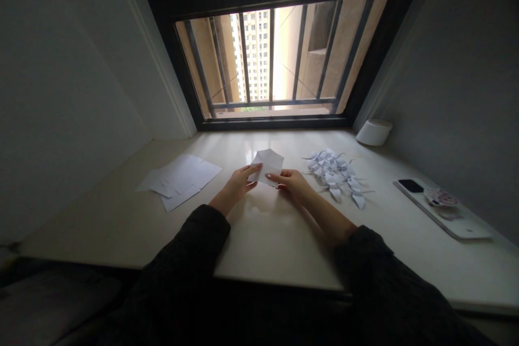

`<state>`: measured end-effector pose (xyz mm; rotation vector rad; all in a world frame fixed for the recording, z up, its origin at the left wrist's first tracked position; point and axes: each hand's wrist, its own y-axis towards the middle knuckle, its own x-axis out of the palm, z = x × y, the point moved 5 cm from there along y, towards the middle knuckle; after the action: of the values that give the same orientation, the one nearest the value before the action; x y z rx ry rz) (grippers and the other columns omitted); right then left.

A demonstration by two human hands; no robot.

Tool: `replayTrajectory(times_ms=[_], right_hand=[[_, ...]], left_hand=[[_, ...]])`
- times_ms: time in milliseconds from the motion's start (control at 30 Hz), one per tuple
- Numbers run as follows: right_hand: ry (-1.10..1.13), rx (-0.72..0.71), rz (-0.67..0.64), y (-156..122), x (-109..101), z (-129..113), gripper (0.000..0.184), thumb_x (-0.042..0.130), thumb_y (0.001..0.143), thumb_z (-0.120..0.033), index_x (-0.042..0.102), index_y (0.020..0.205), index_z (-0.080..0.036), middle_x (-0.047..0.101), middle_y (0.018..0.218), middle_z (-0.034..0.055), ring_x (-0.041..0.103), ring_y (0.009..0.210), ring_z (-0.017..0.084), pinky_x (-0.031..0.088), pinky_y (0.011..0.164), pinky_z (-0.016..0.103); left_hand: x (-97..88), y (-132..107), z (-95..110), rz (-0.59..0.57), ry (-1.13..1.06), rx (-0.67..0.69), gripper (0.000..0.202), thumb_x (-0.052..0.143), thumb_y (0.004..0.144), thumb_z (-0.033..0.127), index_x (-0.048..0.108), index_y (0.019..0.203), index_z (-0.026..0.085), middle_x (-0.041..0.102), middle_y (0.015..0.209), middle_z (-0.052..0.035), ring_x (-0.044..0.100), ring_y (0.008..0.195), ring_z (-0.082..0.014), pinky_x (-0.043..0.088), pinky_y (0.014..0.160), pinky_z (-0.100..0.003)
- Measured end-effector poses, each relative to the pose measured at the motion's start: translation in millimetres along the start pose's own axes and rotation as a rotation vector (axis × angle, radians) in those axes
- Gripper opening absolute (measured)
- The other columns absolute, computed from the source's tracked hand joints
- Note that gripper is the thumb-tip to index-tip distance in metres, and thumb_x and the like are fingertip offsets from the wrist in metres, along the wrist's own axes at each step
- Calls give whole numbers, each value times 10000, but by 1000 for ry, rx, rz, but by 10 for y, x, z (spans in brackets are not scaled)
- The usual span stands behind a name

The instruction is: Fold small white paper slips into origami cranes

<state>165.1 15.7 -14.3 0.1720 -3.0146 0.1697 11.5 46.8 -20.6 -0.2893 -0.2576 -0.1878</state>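
Observation:
Between my two hands is a small sheet of white paper [271,159] with faint creases, held a little above the sill. My left hand [239,183] pinches its left edge, thumb on top. With thumb on top and fingers underneath, my right hand [292,183] grips the lower right edge. A heap of folded white paper cranes [330,167] lies to the right of my right hand. Off to the left of my left hand rests a loose stack of white paper sheets [186,175], some of them small pieces.
A phone [441,213] with a round grip on its back lies at the right near the wall. Behind it, a white cylindrical object [373,132] stands in the corner. A dark-framed window [271,124] with bars closes off the far side of the pale sill [259,248].

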Motion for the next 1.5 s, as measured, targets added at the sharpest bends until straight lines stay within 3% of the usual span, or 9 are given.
replayTrajectory(times_ms=[167,533,867,1067,1267,1500], right_hand=[[61,9,5,15,-15,10,363,792,536,-445,726,759,-166,678,730,54,552,645,138,387,590,252],[220,103,112,63,-121,33,296,777,565,-434,702,736,-205,674,738,33,586,706,154,423,625,256],[152,52,56,69,-68,27,303,780,559,-412,715,759,-194,669,710,29,548,632,136,404,596,262],[93,15,-25,77,4,68,332,795,546,-411,730,761,-166,688,755,54,551,640,132,382,585,258],[66,-20,-48,102,2,122,329,782,572,-420,735,786,-175,703,792,61,570,659,144,383,596,268],[67,3,-34,76,17,99,345,788,555,-420,733,783,-166,706,799,70,586,669,155,393,611,277]], left_hand=[[-18,5,2,-14,-1,4,359,780,594,395,693,887,207,646,1017,-73,573,891,-177,437,754,-264],[11,-57,53,-228,93,69,551,796,587,350,629,1102,244,618,1168,-85,522,1118,-239,367,951,-382],[-14,-7,1,-102,37,-30,401,767,622,411,680,964,219,649,1075,-71,587,985,-199,441,855,-310],[-43,39,-47,-73,6,-26,441,754,626,459,673,960,183,657,1015,-79,598,898,-170,457,752,-248],[-14,32,-55,-115,15,-17,484,745,630,476,664,1003,178,654,1013,-84,597,870,-163,447,747,-252],[7,-12,-26,-17,66,19,459,761,595,480,685,921,167,660,948,-76,587,846,-162,428,764,-276]])
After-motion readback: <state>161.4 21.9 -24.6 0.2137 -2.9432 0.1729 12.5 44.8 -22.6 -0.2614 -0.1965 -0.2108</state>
